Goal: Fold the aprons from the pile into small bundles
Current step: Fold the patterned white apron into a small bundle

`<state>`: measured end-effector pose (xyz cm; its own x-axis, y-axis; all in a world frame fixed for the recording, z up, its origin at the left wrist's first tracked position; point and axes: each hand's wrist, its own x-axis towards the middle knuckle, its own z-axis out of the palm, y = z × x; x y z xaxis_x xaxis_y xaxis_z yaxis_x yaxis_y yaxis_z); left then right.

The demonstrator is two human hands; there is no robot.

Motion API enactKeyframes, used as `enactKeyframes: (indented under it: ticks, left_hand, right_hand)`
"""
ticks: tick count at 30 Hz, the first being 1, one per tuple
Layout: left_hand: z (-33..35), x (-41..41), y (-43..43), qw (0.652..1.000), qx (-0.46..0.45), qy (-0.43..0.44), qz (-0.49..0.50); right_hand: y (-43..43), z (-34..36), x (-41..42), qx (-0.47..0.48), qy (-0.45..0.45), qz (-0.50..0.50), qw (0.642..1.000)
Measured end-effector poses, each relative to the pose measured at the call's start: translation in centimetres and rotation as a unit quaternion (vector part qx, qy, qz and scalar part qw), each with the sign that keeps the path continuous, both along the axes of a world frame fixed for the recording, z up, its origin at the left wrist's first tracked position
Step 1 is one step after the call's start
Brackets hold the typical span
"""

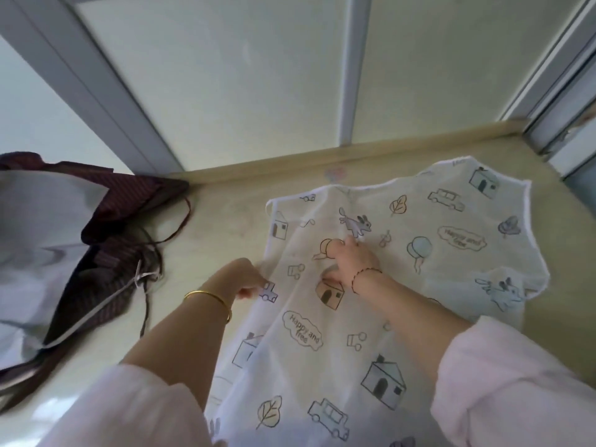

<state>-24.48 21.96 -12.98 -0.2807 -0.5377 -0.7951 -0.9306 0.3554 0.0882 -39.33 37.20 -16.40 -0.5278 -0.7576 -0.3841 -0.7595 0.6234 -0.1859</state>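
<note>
A thin white apron (371,317) printed with houses, cars, leaves and rabbits lies spread flat on the beige table, its top part folded over toward the far right. My left hand (246,279) grips the apron's left edge with curled fingers, beside a small car print. Further in, my right hand (351,258) lies on the middle of the cloth with fingers stretched out and pressing down, near a rabbit print. Both wrists wear bracelets and both forearms come out of pale pink sleeves.
At the left lies a pile of aprons (64,253), dark maroon striped cloth and grey fabric, with loose dark straps (151,253) trailing onto the table. A raised wooden ledge (322,159) and frosted window panels bound the table's far side.
</note>
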Motion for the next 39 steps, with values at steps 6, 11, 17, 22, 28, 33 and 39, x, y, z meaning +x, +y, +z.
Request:
enactKeyframes:
  ticks: [6, 11, 17, 22, 28, 33, 39]
  left_hand:
    - [0.5, -0.1, -0.4, 0.990, 0.080, -0.100, -0.060]
    - [4.8, -3.0, -3.3, 0.998, 0.019, 0.038, 0.054]
    - [14.2, -12.9, -3.2, 0.799, -0.327, 0.491, -0.113]
    - [10.3, -13.5, -2.1, 0.834, -0.367, 0.320, -0.260]
    - [2.3, -7.1, 0.1, 0.860, -0.383, 0.174, -0.289]
    - [-1.4, -5.1, 2.8, 0.946, -0.169, 0.078, -0.265]
    - [-2.7, -2.2, 0.5, 0.951, -0.130, 0.004, -0.279]
  right_hand:
    - [0.8, -0.4, -0.5, -0.036, 0.002, 0.051, 0.998]
    - [1.6, 0.6, -2.3, -0.163, 0.054, -0.039, 0.984]
    - [0.5, 4.9, -8.8, -0.271, 0.110, -0.286, 0.912]
    - [0.3, 4.1, -10.1, -0.232, 0.148, -0.385, 0.881]
    - [-1.1, 2.8, -2.1, -0.184, 0.213, -0.018, 0.959]
    - [-0.3, -0.1, 1.4, 0.000, 0.056, 0.028, 0.998]
    - [0.9, 1.7, 0.9, -0.100, 0.074, 0.061, 0.990]
